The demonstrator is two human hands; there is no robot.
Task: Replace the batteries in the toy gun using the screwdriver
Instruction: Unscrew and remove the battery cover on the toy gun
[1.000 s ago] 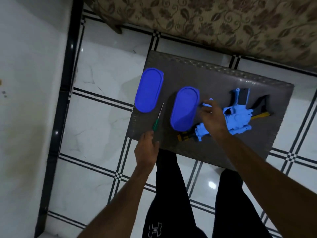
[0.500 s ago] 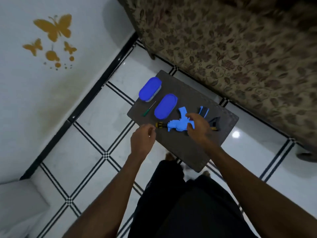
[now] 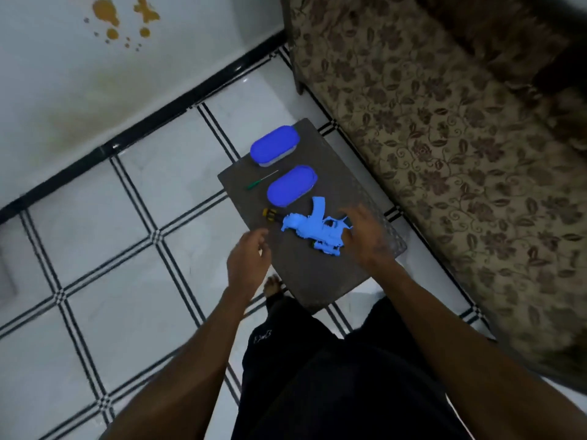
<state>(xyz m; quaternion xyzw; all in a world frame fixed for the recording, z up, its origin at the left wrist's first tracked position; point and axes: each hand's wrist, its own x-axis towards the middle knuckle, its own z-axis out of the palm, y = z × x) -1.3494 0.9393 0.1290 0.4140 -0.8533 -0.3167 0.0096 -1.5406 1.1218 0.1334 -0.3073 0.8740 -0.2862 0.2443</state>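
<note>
Light-blue plastic toy gun [image 3: 313, 228] lies on the dark grey table [image 3: 305, 271], right hand [image 3: 365, 235] gripping its rear; left hand [image 3: 247, 260] hovers loosely curled, holding nothing. The thin green-handled screwdriver [image 3: 261, 180] lies untouched, so the job looks barely begun

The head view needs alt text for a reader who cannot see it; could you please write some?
A person's right hand rests on a light blue toy gun on a small dark table, the left hand hovering empty near its edge. Two blue lidded containers and a green screwdriver lie farther along.
</note>
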